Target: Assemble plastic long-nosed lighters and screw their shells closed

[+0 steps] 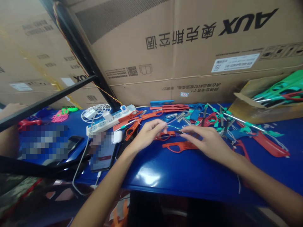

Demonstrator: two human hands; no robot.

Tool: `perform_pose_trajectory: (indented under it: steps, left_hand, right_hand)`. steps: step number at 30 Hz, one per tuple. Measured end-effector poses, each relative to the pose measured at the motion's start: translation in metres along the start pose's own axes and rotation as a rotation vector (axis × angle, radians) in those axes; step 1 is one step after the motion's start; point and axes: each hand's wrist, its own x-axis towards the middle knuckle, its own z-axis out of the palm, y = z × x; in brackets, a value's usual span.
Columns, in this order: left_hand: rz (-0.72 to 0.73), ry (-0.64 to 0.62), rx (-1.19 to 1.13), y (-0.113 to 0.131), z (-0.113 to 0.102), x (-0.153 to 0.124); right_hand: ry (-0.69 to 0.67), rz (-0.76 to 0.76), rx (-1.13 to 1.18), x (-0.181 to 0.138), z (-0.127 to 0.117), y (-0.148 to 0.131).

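My left hand and my right hand meet over the blue table. Both pinch a small red plastic handle piece held between them just above the table. A thin dark tip shows at the piece's right end, by my right fingertips. A second red handle piece lies flat on the table right under my right hand. More red, blue and green handle parts and thin metal rods are scattered behind my hands.
A white power strip with plugs and coiled cables sits at the left, phones in front of it. A cardboard box of green parts stands at the right. Big cartons wall the back. A black bar crosses the left.
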Motion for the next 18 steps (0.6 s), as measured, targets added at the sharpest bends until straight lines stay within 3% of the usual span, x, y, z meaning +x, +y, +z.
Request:
perform_pose_trajectory:
  steps: [9, 14, 18]
  left_hand:
    - [0.054, 0.007, 0.125, -0.006, 0.006, -0.003]
    - [0.144, -0.16, 0.22, -0.007, 0.002, -0.007]
    - [0.069, -0.184, 0.105, -0.008, 0.002, -0.018]
  right_hand:
    - [-0.149, 0.004, -0.209, -0.002, 0.002, 0.012]
    - [-0.232, -0.031, -0.285, -0.002, -0.009, 0.013]
    - [-0.277, -0.049, -0.322, -0.005, -0.014, 0.014]
